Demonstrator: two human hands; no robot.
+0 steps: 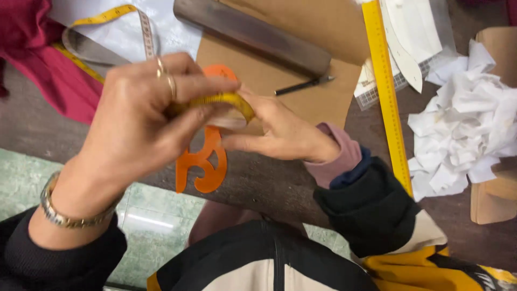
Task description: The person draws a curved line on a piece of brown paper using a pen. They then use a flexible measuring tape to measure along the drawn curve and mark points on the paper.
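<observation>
Both hands work one yellow tape measure (229, 101) above the bench (258, 178): our left hand (140, 116) pinches it in a tight grip while the right hand (280, 132) fingers steady the loop, probably keeping it taut over the orange curve template (207, 161).

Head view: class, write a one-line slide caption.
Both hands hold a yellow tape above an orange curve on a table.

Left hand (142, 116) and right hand (283, 132) pinched yellow tape measure (226, 102) between fingers (199, 86) above orange curve template (207, 156). Brown paper (301, 86), black pen (304, 84), dark bar (253, 35), yellow ruler (385, 91), crumpled white paper (466, 118) lay on counter (258, 180). Red cloth (37, 59) at far left.
</observation>
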